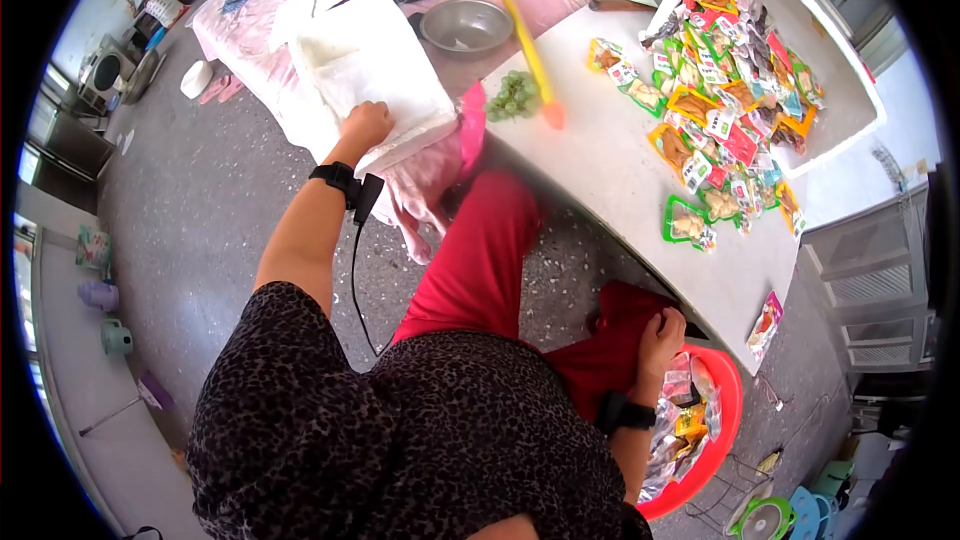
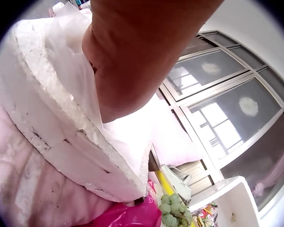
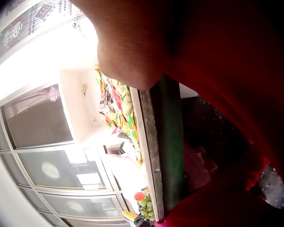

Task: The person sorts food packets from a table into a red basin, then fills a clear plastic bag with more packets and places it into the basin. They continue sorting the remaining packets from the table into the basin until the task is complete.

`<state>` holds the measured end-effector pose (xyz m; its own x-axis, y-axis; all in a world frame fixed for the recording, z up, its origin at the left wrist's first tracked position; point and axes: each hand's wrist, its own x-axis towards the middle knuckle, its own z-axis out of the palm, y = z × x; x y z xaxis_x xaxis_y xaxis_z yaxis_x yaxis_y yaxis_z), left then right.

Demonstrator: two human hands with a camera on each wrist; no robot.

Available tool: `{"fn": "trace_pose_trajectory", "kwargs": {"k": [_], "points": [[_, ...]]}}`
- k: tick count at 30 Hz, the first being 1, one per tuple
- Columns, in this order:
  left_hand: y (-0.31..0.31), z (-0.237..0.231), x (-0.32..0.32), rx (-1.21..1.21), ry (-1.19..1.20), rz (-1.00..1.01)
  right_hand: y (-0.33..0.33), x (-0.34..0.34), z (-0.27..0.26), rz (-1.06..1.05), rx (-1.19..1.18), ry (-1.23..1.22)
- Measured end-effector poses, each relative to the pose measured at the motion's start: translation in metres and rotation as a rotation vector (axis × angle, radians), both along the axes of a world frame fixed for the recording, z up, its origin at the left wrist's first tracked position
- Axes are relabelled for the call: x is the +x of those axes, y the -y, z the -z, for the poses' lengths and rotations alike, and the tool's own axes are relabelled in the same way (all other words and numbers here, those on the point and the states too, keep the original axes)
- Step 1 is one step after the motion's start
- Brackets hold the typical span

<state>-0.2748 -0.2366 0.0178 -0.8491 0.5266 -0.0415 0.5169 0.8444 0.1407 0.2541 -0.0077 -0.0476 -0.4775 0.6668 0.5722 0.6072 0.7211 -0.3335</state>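
Observation:
My left hand (image 1: 368, 124) is at the near side of a white foam box (image 1: 415, 90), reaching over its rim. In the left wrist view a thin, whitish plastic liner (image 2: 68, 42) hangs over the foam rim beside this hand. I cannot tell whether its fingers grip anything, as they are hidden. My right hand (image 1: 662, 338) rests low by my right thigh, close to the table edge, fingers loosely bent and holding nothing. Below it stands a red tub (image 1: 735, 410) with several shiny packets (image 1: 690, 422) inside.
On the white table (image 1: 590, 155) lie many small snack packets (image 1: 710, 120), spilling from a tipped white foam box (image 1: 850, 90). Green grapes (image 1: 512, 97) and a yellow stick (image 1: 525, 35) lie at its left end. A metal bowl (image 1: 466, 26) sits on the pink-covered bed (image 1: 225, 30).

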Motion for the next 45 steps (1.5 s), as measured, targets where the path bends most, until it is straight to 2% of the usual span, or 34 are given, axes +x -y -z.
{"fn": "trace_pose_trajectory", "kwargs": {"k": [5,8,11,14,17,21,23,26,27,30,33,34,36,38,40,42,44,45], "points": [[0.001,0.02,-0.014,-0.001,-0.034,0.016,0.001,0.0,0.0,0.014,0.001,0.003],[-0.004,0.004,-0.009,0.129,0.056,-0.021,0.002,0.001,-0.001,0.022,0.002,0.004],[-0.003,0.014,-0.004,0.209,-0.089,0.126,0.002,0.0,0.0,0.023,-0.004,0.008],[-0.004,0.011,-0.01,-0.074,0.069,0.119,0.002,-0.002,-0.001,0.024,0.001,0.012],[-0.002,0.024,-0.02,-0.05,-0.006,0.13,0.001,-0.002,-0.001,0.017,0.017,0.003],[-0.002,0.017,-0.025,0.105,0.015,0.104,0.001,0.0,0.001,0.012,0.016,-0.002],[-0.001,-0.009,-0.017,0.195,0.026,0.114,0.002,0.0,0.001,0.015,0.016,-0.002],[0.0,-0.043,-0.005,0.408,0.167,0.097,0.001,0.0,0.001,0.014,0.013,0.0],[0.0,-0.054,0.002,0.501,0.231,0.078,0.001,0.0,0.001,0.015,0.011,0.001],[0.003,-0.076,0.016,0.862,0.77,0.142,0.003,-0.002,-0.001,0.023,-0.016,-0.031],[-0.003,-0.113,0.068,1.219,1.289,0.27,0.001,-0.004,0.0,-0.003,-0.141,-0.167],[-0.008,-0.114,0.078,1.25,1.431,0.382,0.003,-0.007,-0.003,-0.008,-0.217,-0.233],[-0.023,-0.113,0.1,1.292,1.732,0.614,0.007,-0.023,-0.009,-0.006,-0.359,-0.366],[-0.043,-0.112,0.133,1.231,2.029,0.709,0.02,-0.042,-0.044,-0.106,-0.632,-0.457],[-0.066,-0.104,0.166,1.13,2.309,0.783,0.025,-0.058,-0.049,-0.27,-1.038,-0.758],[-0.083,-0.103,0.203,1.079,2.322,0.762,0.029,-0.067,-0.067,-0.393,-1.497,-0.901],[-0.103,-0.09,0.226,0.947,2.485,0.777,0.03,-0.08,-0.079,-0.842,-1.649,-1.035],[-0.11,-0.09,0.236,0.919,2.485,0.766,0.03,-0.078,-0.083,-0.872,-1.751,-1.085]]}}
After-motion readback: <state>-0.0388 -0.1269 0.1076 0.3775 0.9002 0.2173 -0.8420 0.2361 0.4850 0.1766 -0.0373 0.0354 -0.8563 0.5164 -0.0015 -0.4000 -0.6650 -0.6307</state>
